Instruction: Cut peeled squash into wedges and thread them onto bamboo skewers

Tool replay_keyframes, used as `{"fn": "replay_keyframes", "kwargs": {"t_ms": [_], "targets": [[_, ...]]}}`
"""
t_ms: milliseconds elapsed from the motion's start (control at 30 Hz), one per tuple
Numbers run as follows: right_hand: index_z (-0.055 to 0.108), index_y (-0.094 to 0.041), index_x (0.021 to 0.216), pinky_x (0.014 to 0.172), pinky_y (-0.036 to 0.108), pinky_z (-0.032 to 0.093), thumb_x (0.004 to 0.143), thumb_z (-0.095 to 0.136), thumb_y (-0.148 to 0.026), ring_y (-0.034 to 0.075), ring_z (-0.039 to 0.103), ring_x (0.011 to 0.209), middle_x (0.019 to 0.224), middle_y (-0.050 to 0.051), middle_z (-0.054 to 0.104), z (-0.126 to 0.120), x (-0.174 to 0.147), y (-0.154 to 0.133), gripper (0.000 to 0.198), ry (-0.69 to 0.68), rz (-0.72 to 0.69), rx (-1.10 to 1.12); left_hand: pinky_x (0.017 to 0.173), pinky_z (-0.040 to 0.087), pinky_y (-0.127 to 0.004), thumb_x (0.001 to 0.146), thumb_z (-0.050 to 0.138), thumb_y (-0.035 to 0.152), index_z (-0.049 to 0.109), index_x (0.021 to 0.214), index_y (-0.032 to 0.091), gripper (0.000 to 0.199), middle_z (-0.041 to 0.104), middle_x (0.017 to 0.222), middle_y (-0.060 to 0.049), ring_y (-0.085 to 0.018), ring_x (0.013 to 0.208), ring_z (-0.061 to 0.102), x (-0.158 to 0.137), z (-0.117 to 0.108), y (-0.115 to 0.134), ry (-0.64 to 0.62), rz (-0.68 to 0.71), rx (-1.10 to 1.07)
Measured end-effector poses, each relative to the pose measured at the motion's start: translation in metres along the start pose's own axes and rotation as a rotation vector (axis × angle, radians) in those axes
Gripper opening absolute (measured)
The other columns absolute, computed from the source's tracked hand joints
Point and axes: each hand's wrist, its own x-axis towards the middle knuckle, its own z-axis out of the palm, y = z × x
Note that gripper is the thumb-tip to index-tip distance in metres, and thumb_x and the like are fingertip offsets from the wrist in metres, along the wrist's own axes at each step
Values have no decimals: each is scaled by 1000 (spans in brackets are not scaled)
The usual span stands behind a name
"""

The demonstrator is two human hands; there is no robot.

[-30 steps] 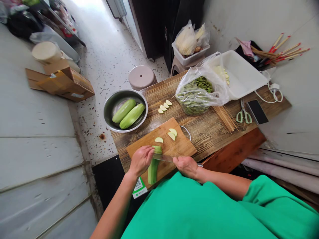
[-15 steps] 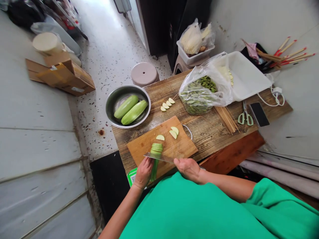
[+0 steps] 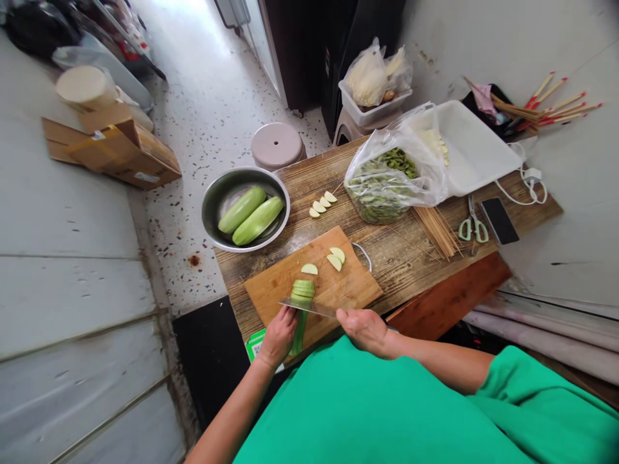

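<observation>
A halved green zucchini point(image 3: 298, 328) lies lengthwise on the wooden cutting board point(image 3: 271, 293), its far end cut into thin slices point(image 3: 304, 288) that still stand together. My left hand point(image 3: 280, 335) is closed on its near part, fingertips close to the blade. In my right hand point(image 3: 362, 328) is the handle of a kitchen knife point(image 3: 312, 307), mostly hidden by the fingers; the blade lies across the zucchini just behind the slices. One half-round slice point(image 3: 309, 269) rests beyond them, and two more slices point(image 3: 335, 259) lie to the right on the board.
A steel bowl point(image 3: 207, 225) with two whole zucchini point(image 3: 258, 220) stands at the table's left. Skewered slices point(image 3: 322, 204) lie behind the board. Farther right are a bag of green pods point(image 3: 382, 187), bamboo skewers point(image 3: 438, 232), scissors point(image 3: 472, 225), a phone point(image 3: 500, 221) and a white tray point(image 3: 476, 145).
The view has shifted slightly, so the surroundings appear a little farther left. Both hands keep their grips, and the knife still lies across the zucchini near the slices.
</observation>
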Motion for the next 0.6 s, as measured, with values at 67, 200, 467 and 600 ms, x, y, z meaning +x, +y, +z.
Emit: {"fn": "replay_keyframes", "kwargs": {"t_ms": [67, 200, 467, 600], "targets": [[52, -13, 96, 54, 23, 44, 83, 37, -8, 20, 63, 71, 78, 12, 64, 0, 0, -1, 21, -12, 6, 2, 88, 48, -40, 85, 36, 12, 57, 107, 12, 30, 56, 108, -14, -27, 116, 42, 1, -1, 0, -18, -13, -11], [50, -13, 100, 55, 23, 45, 82, 39, -9, 20, 64, 70, 78, 11, 65, 4, 5, 0, 22, -36, 15, 14, 89, 47, -40, 86, 35, 14, 57, 107, 12, 31, 56, 108, -14, -26, 116, 42, 1, 0, 0, -23, -28, 3], [49, -12, 105, 59, 27, 48, 86, 37, -11, 22, 65, 73, 80, 14, 67, 20, 22, 7, 23, -64, 36, 22, 87, 47, -36, 85, 39, 14, 55, 111, 15, 31, 57, 112, -12, -22, 110, 49, 4, -10, 4, 37, -51, -14], [50, -12, 106, 60, 27, 48, 86, 37, -11, 22, 65, 74, 82, 15, 66, 23, 22, 8, 25, -45, 37, 24, 87, 44, -38, 82, 49, 18, 55, 108, 17, 27, 61, 103, -10, -21, 97, 55, 21, -46, 10, 183, -146, -53]]}}
